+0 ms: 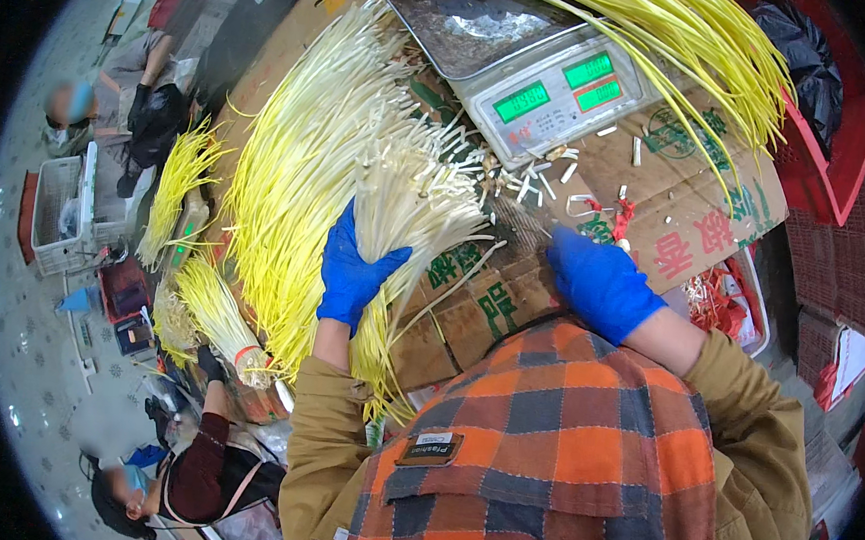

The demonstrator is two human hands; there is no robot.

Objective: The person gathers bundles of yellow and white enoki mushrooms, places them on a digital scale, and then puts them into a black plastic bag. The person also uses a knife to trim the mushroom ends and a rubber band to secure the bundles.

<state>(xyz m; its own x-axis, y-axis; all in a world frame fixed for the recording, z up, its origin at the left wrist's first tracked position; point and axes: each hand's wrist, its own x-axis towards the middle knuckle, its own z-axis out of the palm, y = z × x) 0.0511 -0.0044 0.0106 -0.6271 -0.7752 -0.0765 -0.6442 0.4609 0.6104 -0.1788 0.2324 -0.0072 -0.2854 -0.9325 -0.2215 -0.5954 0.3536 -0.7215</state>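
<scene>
My left hand (pixel 357 265), in a blue glove, grips a bundle of blanched yellow chives (pixel 414 208), its thumb across the stalks. The white root ends point away from me and the yellow leaves hang toward my body. Beside it lies a large heap of the same chives (pixel 298 148) on flattened cardboard (pixel 655 203). My right hand (pixel 601 282), also blue-gloved, has its fingers curled above the cardboard, right of the bundle. A blur at its fingertips hides whether it holds something. One loose stalk (pixel 470 273) slants between the hands.
A digital scale (pixel 549 105) with lit green displays stands ahead, more yellow chives (pixel 689 40) hanging over it. Cut white stalk ends (pixel 532 187) and red tie scraps (pixel 622 219) litter the cardboard. At right are a red crate (pixel 853 171) and a scrap bin (pixel 757 308). Two people work at left.
</scene>
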